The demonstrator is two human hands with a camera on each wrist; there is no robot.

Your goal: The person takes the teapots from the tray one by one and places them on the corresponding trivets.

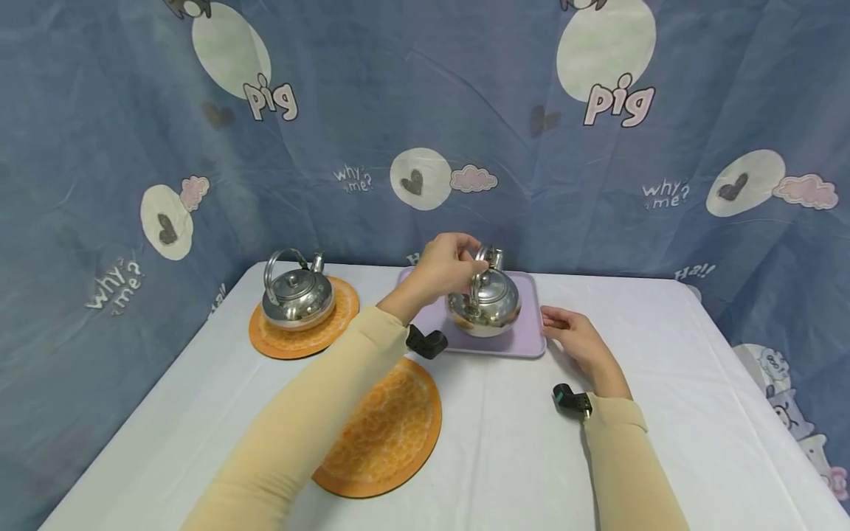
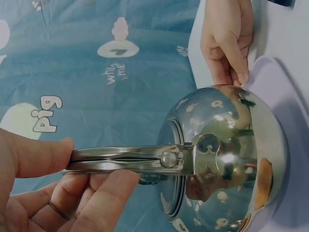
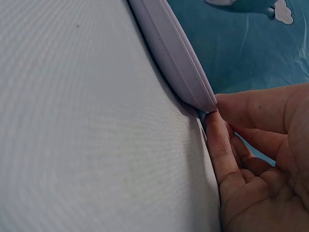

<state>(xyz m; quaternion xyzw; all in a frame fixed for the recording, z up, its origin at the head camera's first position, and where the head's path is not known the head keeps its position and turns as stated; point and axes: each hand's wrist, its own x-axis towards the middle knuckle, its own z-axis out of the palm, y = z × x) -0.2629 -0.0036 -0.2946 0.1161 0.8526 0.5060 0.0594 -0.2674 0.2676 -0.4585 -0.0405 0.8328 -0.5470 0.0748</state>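
Note:
My left hand (image 1: pixel 446 264) holds the raised handle of a shiny steel kettle (image 1: pixel 485 313), thumb on one side and fingers on the other. The kettle stands upright over a lilac tray (image 1: pixel 533 335); whether its base touches the tray I cannot tell. At the tray's right edge, my right hand (image 1: pixel 584 346) pinches the rim, with the thumb above and a finger underneath in the right wrist view. In the left wrist view the kettle's handle (image 2: pixel 125 157) lies between thumb and fingers.
A second steel kettle (image 1: pixel 299 299) sits on a round orange mat (image 1: pixel 265 341) at the back left. Another orange mat (image 1: pixel 392 435) lies nearer, partly beneath my left sleeve. White cloth (image 1: pixel 505 457) covers the table, with a blue printed curtain (image 1: pixel 345 88) behind it.

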